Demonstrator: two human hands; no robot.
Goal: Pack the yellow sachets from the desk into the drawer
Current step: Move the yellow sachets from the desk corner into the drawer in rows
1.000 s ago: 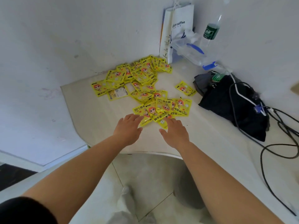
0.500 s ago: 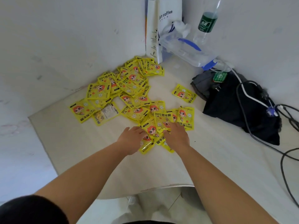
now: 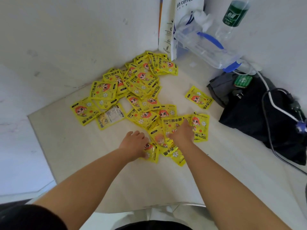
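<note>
The yellow sachets (image 3: 141, 83) lie straight ahead of me, a heap running from my hands back towards the wall corner. My left hand (image 3: 135, 143) curls round one at the nearest edge; my right hand (image 3: 181, 132) lies over the next few, and I cannot tell whether it grips. A stray sachet (image 3: 199, 97) sits apart on the right, near the black bag (image 3: 249, 117). Pale worktop (image 3: 74, 146), white walls, no drawer in view

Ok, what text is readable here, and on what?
"kin coffee", start cut off: white paper bag.
"HAND WARMER" and "暖手宝": yellow sachets.
Too blurred to read: green bottle label, flipped sachet's back print.
</note>
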